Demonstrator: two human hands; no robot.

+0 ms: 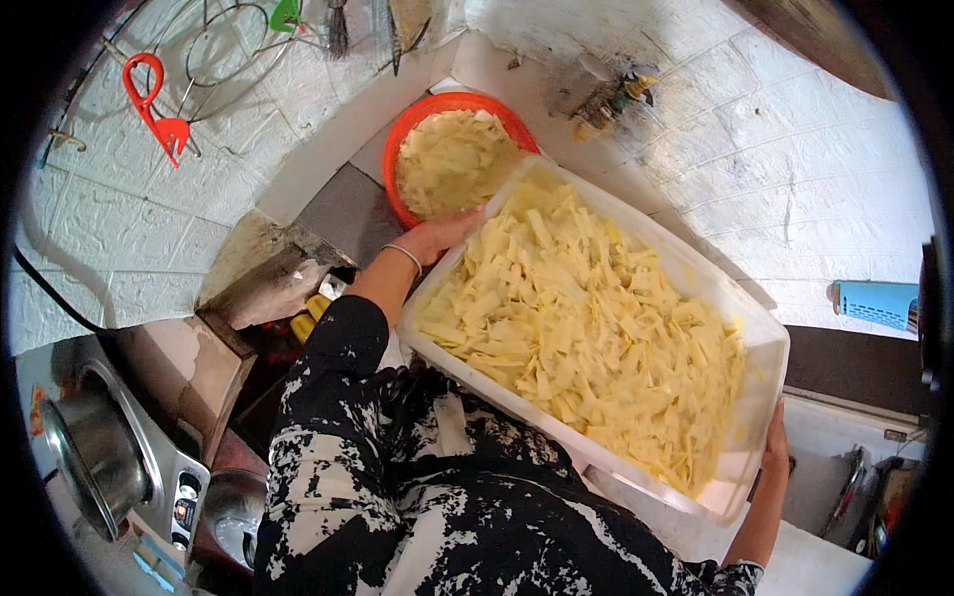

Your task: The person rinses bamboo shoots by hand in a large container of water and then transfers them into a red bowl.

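Note:
A large white plastic tub [663,227] is held up in front of me, filled with pale yellow flat strips [589,320] that look like cut noodles or sliced vegetable. My left hand [447,231] grips its far left end, with a thin bracelet on the wrist. At the opposite end, my right hand [776,432] holds the outer side, its fingers partly hidden. Close beyond my left hand sits a round red-orange plastic basin [390,160]. Similar pale strips [455,160] lie in that basin, and the tub's corner overlaps its right edge.
To the left, a metal pot [104,439] stands on a stove with control knobs [186,484]. Another metal vessel [235,510] is below it. Wall racks hold a red-handled tool [149,112]. A tap [615,100] juts from the tiled wall, and a blue basket [878,304] hangs at right.

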